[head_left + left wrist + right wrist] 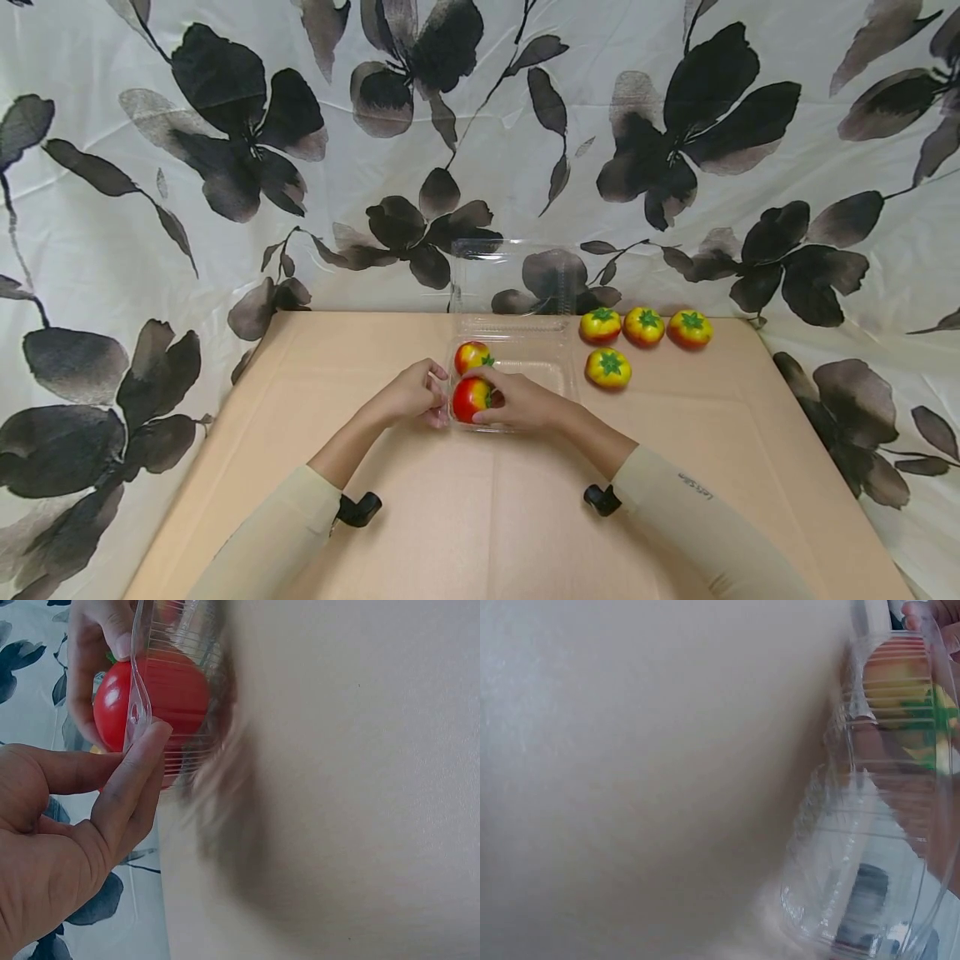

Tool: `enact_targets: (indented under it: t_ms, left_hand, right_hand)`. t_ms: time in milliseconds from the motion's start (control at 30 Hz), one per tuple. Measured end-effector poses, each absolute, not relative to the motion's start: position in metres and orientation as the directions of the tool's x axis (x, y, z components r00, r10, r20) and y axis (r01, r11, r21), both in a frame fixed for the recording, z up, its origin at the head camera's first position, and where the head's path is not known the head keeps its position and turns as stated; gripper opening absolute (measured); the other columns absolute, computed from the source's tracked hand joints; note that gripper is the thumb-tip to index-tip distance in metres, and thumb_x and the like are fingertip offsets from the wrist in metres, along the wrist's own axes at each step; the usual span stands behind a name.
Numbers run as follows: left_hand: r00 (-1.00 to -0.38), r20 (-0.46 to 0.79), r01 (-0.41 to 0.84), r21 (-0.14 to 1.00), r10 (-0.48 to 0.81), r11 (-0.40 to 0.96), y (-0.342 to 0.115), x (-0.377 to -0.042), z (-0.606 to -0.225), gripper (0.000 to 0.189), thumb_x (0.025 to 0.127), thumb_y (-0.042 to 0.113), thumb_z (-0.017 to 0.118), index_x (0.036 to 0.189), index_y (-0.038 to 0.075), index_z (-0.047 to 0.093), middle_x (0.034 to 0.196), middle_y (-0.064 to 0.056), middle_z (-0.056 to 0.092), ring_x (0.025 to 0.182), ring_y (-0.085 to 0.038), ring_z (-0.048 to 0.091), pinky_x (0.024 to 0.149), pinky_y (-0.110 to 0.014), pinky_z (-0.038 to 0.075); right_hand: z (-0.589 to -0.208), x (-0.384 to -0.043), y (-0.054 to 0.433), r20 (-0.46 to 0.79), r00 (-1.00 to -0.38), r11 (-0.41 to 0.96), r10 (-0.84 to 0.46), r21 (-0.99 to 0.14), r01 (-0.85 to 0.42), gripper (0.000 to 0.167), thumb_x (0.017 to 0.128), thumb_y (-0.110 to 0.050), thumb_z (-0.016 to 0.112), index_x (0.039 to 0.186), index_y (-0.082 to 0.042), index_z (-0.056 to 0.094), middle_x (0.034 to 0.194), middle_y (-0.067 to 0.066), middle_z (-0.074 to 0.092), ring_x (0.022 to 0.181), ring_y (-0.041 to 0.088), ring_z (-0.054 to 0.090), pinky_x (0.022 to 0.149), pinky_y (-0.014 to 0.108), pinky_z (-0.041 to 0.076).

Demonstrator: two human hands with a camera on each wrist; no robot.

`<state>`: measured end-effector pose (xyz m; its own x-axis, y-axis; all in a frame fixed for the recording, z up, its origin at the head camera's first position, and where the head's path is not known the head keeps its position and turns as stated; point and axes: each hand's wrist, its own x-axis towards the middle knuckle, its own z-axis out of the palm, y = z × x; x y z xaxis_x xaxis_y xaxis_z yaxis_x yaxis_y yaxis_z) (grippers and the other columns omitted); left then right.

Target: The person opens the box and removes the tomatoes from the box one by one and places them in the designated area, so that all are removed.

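Note:
A clear plastic clamshell box (pixel 536 329) stands with its lid raised at the table's far side. My left hand (pixel 422 392) pinches the box's left rim between thumb and fingers, plainly so in the left wrist view. Inside, my right hand (pixel 525 400) grips a red-and-yellow tomato (pixel 468 402) at the near left corner. Behind it, in the far left part of the box, sits another tomato (pixel 472 357). Through the ribbed wall the gripped tomato (pixel 172 694) looks mostly red in the left wrist view; its green leafy top (pixel 928 712) shows in the right wrist view.
Just right of the box, three tomatoes stand in a row along the back, one of them the far right tomato (pixel 690 330). A single tomato (pixel 608 368) lies in front of them. The tan table (pixel 487 517) meets a floral cloth (pixel 525 150) behind.

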<state>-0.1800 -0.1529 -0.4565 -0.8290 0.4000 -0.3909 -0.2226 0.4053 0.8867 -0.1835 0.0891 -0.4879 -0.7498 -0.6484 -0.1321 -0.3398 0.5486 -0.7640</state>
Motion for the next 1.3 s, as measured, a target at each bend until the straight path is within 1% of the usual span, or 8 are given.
enact_targets:
  t_ms: [167,400,533,667,833,1067,1200,1300]
  left_hand:
    - [-0.832,-0.391,-0.221,0.884,0.394,0.412,-0.153,-0.180,-0.456,0.034,0.095,-0.010,0.055,0.127,-0.010,0.041,0.082,-0.021,0.065,0.060,-0.022,0.070,0.062,-0.040,0.066]
    - [-0.831,-0.395,-0.227,0.884,0.392,0.409,-0.153,-0.179,-0.455,0.034,0.096,-0.010,0.055,0.127,-0.010,0.041,0.084,-0.023,0.066,0.061,-0.023,0.071,0.063,-0.040,0.066]
    - [-0.832,-0.402,-0.235,0.880,0.383,0.413,-0.152,-0.179,-0.454,0.034,0.096,-0.010,0.054,0.127,-0.009,0.041,0.085,-0.024,0.066,0.062,-0.023,0.071,0.062,-0.038,0.066]
    - [-0.832,-0.403,-0.239,0.881,0.382,0.407,-0.152,-0.179,-0.455,0.035,0.095,-0.011,0.053,0.128,-0.010,0.041,0.083,-0.022,0.065,0.062,-0.023,0.071,0.060,-0.035,0.065]
    - [-0.832,-0.405,-0.245,0.882,0.381,0.402,-0.151,-0.179,-0.454,0.035,0.095,-0.011,0.054,0.128,-0.010,0.041,0.084,-0.021,0.065,0.061,-0.022,0.071,0.060,-0.034,0.065]
    - [-0.835,-0.401,-0.234,0.879,0.378,0.415,-0.151,-0.179,-0.454,0.036,0.095,-0.011,0.054,0.129,-0.010,0.041,0.083,-0.020,0.065,0.061,-0.022,0.070,0.060,-0.035,0.065]
    - [-0.836,-0.404,-0.236,0.876,0.373,0.420,-0.151,-0.179,-0.454,0.035,0.095,-0.010,0.054,0.128,-0.009,0.042,0.083,-0.021,0.066,0.061,-0.022,0.071,0.062,-0.037,0.066]
    - [-0.834,-0.406,-0.235,0.874,0.373,0.425,-0.151,-0.179,-0.453,0.035,0.096,-0.010,0.054,0.128,-0.009,0.042,0.082,-0.020,0.066,0.061,-0.022,0.070,0.063,-0.038,0.066]
  right_hand:
    - [-0.486,-0.185,0.094,-0.143,-0.736,0.528,-0.661,-0.785,-0.322,0.066,0.092,-0.036,0.078,0.149,-0.029,0.046,0.135,-0.001,0.060,0.111,0.016,0.062,0.100,0.033,0.056]
    - [-0.477,-0.186,0.104,-0.127,-0.697,0.474,-0.706,-0.816,-0.331,0.067,0.091,-0.026,0.079,0.150,-0.021,0.048,0.138,0.000,0.056,0.117,0.018,0.057,0.103,0.036,0.055]
    - [-0.470,-0.185,0.110,-0.151,-0.692,0.501,-0.706,-0.797,-0.337,0.068,0.091,-0.027,0.080,0.151,-0.023,0.048,0.140,0.000,0.053,0.122,0.017,0.055,0.105,0.036,0.055]
    - [-0.462,-0.181,0.116,-0.183,-0.710,0.546,-0.680,-0.773,-0.323,0.067,0.090,-0.029,0.080,0.149,-0.032,0.049,0.135,0.003,0.052,0.123,0.019,0.054,0.107,0.038,0.055]
    - [-0.453,-0.177,0.126,-0.185,-0.747,0.595,-0.639,-0.734,-0.327,0.067,0.088,-0.030,0.082,0.146,-0.040,0.051,0.127,0.005,0.052,0.118,0.021,0.054,0.102,0.039,0.055]
    - [-0.446,-0.173,0.147,-0.173,-0.779,0.613,-0.603,-0.725,-0.314,0.070,0.086,-0.024,0.082,0.148,-0.036,0.051,0.132,0.004,0.049,0.121,0.023,0.052,0.100,0.039,0.055]
    - [-0.443,-0.172,0.162,-0.137,-0.800,0.598,-0.584,-0.739,-0.310,0.071,0.087,-0.023,0.081,0.148,-0.038,0.050,0.137,0.006,0.047,0.125,0.027,0.052,0.103,0.047,0.056]
    - [-0.440,-0.172,0.174,-0.096,-0.816,0.581,-0.570,-0.750,-0.317,0.073,0.087,-0.023,0.083,0.150,-0.035,0.048,0.142,0.008,0.047,0.129,0.029,0.052,0.104,0.051,0.056]
